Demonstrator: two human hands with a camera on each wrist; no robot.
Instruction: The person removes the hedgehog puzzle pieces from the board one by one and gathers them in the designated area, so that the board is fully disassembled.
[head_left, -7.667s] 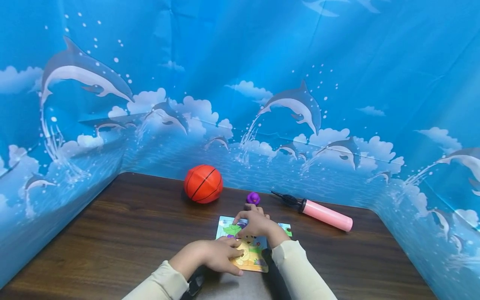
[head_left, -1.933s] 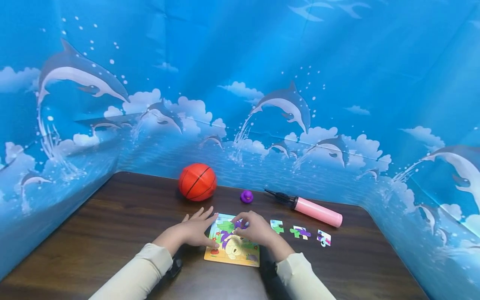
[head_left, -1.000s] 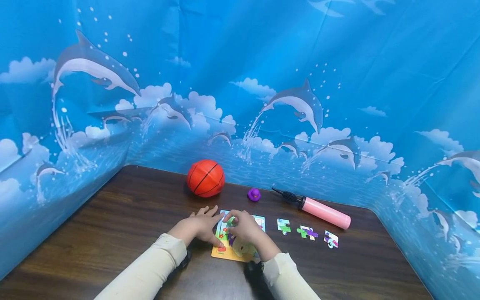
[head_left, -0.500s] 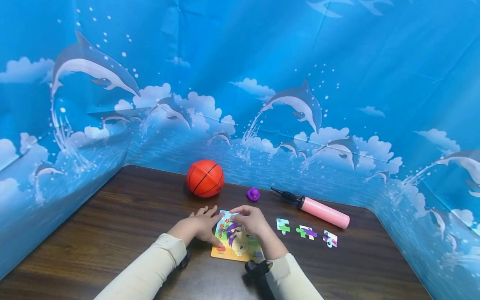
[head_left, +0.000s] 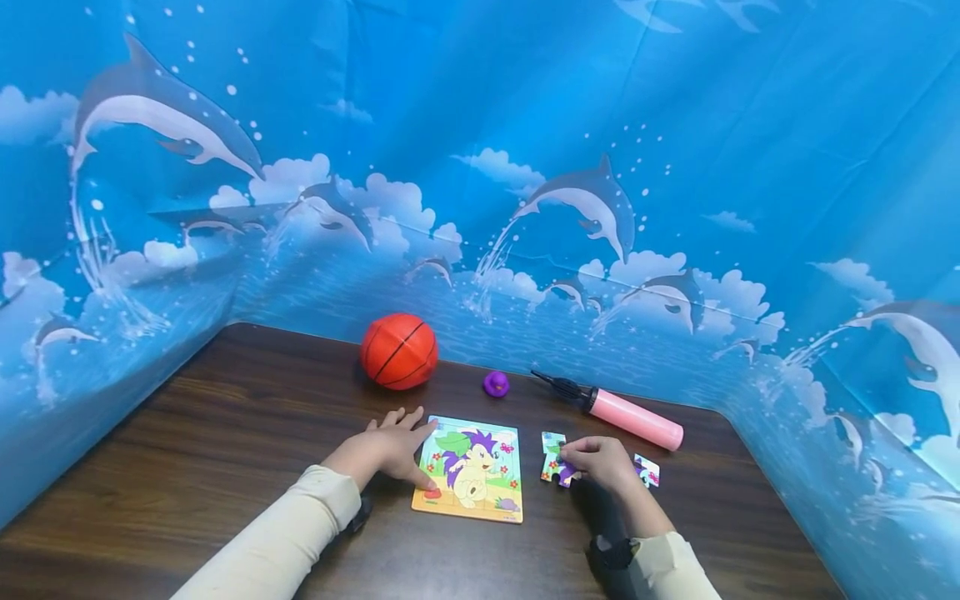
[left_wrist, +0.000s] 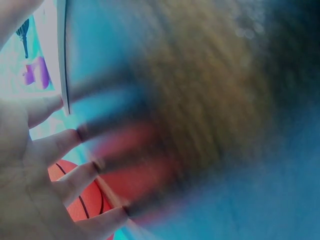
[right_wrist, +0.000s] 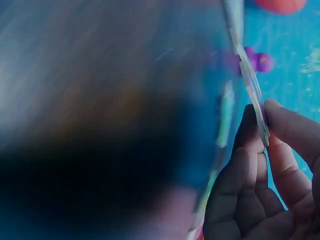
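Note:
My right hand (head_left: pixel 603 462) pinches a jigsaw piece (head_left: pixel 557 473) with green, purple and red flowers between thumb and fingers, right of the puzzle board. In the right wrist view the jigsaw piece (right_wrist: pixel 255 92) appears edge-on between the fingertips. The square puzzle board (head_left: pixel 471 471) shows a purple-spined hedgehog under a green leaf. At its left edge my left hand (head_left: pixel 386 450) rests with fingers spread, thumb at the lower left. In the left wrist view the left hand (left_wrist: pixel 45 160) is close to the board's edge.
Another puzzle piece (head_left: pixel 552 440) lies just behind the pinched one, and a further piece (head_left: pixel 647 471) lies to the right, partly behind the hand. Toward the back are an orange basketball (head_left: pixel 399 351), a purple rubber duck (head_left: pixel 496 383) and a pink hand pump (head_left: pixel 636 418).
My right hand has moved from the board to the right, taking a piece with it. The board's picture is uncovered. My left hand stays by the left edge. Earlier, fewer loose pieces showed.

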